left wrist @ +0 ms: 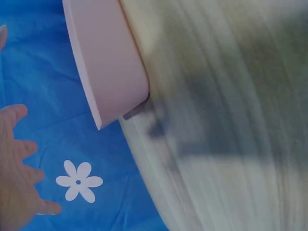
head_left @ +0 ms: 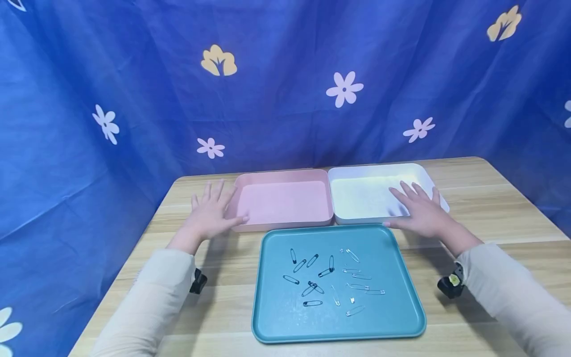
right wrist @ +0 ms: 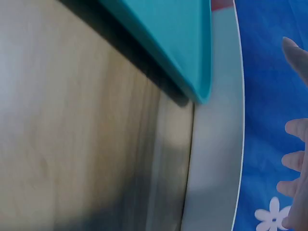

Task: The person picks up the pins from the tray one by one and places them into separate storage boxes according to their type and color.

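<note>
My left hand, fingers spread and holding nothing, hovers by the left end of a pink tray. Over the front right part of a white tray, my right hand is also spread and holds nothing. Between my forearms lies a teal tray with safety pins scattered on it. Several black safety pins are on its left half, and several silver safety pins on its right half. In the left wrist view the spread fingers show at the left edge; in the right wrist view, fingers show at the right edge.
All three trays stand on a wood-grain table. The pink and white trays sit side by side behind the teal one. A blue curtain with flower prints hangs behind the table. Dark wrist devices sit under both sleeves.
</note>
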Tool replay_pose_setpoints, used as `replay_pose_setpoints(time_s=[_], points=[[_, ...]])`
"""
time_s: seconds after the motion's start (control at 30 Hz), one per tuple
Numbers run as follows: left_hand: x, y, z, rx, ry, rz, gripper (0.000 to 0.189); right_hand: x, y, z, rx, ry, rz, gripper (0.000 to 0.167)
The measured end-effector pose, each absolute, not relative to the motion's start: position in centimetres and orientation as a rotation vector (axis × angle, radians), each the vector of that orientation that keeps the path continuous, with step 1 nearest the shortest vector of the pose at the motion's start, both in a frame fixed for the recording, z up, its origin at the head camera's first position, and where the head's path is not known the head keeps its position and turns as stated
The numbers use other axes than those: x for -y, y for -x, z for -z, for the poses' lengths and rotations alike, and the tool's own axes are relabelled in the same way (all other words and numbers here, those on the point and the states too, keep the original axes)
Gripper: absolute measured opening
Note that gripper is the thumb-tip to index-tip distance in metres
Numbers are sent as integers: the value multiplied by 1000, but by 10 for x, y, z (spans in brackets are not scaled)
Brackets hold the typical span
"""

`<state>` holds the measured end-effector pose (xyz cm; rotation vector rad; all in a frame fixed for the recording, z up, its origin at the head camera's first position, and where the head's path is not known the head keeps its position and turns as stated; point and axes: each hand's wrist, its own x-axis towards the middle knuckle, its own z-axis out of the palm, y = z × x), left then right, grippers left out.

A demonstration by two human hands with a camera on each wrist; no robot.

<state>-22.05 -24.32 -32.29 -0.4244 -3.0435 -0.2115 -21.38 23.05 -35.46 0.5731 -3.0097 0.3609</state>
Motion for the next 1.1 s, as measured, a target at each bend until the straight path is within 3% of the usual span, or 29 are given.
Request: replay_pose_setpoints(time_s=[1.1], points=[[235, 225, 348, 3091, 403, 172, 85, -175, 165, 369, 2896, -974, -305, 87]])
